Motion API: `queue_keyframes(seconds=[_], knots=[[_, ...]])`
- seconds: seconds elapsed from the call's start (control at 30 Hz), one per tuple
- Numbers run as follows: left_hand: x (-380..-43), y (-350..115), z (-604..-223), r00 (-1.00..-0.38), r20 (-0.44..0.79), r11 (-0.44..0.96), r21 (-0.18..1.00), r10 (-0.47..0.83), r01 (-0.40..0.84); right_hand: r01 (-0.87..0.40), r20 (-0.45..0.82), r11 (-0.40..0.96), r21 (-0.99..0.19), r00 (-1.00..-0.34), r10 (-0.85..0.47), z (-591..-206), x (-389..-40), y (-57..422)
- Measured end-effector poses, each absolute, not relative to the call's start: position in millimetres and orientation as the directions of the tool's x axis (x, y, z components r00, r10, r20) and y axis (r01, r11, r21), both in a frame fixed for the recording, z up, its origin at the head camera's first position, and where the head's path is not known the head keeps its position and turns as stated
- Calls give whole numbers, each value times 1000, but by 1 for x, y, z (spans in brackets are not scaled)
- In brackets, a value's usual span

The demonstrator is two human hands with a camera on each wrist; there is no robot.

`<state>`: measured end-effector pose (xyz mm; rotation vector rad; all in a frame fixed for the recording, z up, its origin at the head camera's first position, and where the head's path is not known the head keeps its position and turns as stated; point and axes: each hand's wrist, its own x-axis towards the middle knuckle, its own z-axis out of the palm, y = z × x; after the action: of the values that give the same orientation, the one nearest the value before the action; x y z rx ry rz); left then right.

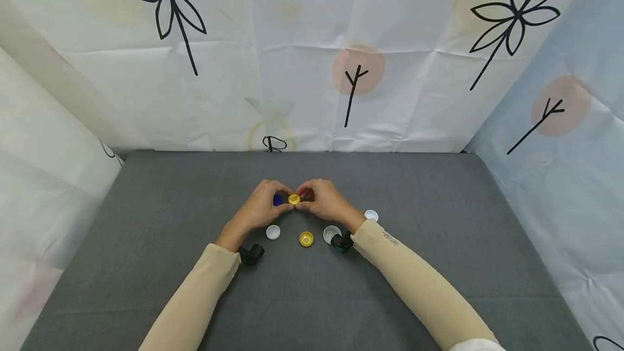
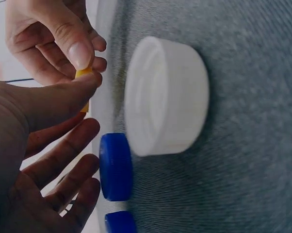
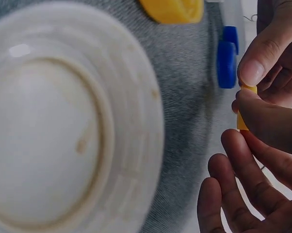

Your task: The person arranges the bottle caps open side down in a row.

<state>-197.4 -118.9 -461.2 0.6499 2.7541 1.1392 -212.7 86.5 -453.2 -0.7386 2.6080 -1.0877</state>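
Observation:
A small yellow bottle cap (image 1: 294, 199) is held up by both hands, its printed face toward the head camera. My left hand (image 1: 263, 205) pinches one side of its rim between thumb and fingers. From the opposite side my right hand (image 1: 325, 198) pinches it too. In the left wrist view just two bits of the yellow cap (image 2: 85, 107) show past the thumbs. Blue caps (image 1: 277, 200) lie behind the left hand, partly hidden by it; two blue caps (image 2: 116, 167) appear in the left wrist view.
Nearer the body lie a white cap (image 1: 273, 232), a second yellow cap (image 1: 306, 239) with its hollow side up, and a larger white cap (image 1: 332, 233) partly under the right wrist camera. Another white cap (image 1: 371, 214) sits beside the right wrist. Grey cloth (image 1: 429, 199) covers the table.

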Motion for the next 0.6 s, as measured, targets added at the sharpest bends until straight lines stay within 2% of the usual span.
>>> queue_keyframes(seconds=[0.6], knots=[[-201, -119, -472, -909, 57, 716, 596, 412, 362, -378, -47, 693, -613, -859, -510, -458, -214, 75]])
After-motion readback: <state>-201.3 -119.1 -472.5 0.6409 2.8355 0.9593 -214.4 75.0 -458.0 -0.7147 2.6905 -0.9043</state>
